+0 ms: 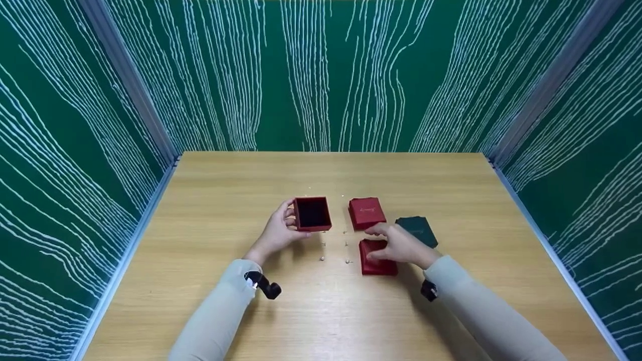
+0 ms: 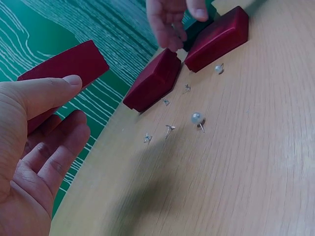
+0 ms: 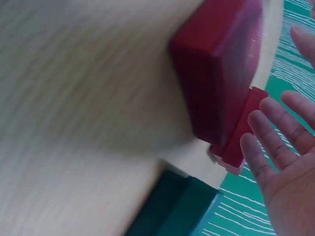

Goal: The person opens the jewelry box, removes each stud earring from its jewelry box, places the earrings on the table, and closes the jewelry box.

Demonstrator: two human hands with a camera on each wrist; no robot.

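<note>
My left hand (image 1: 277,229) grips a small red box (image 1: 312,212), its dark inside facing up; in the left wrist view the thumb lies along the red side (image 2: 91,61). Over the nearer closed red box (image 1: 379,266) hovers my right hand (image 1: 401,245), fingers relaxed and spread, with nothing held in the right wrist view. Another red box (image 1: 367,211) with lettering on its lid sits just beyond that hand. Between the hands lie several small stud earrings, among them a pearl one (image 2: 197,118) and a star-shaped one (image 2: 147,138).
A dark green box (image 1: 417,230) stands right of the red boxes, partly behind my right hand. The wooden table (image 1: 225,180) runs back to a green wall (image 1: 273,75) with white line patterns, and similar panels stand on both sides.
</note>
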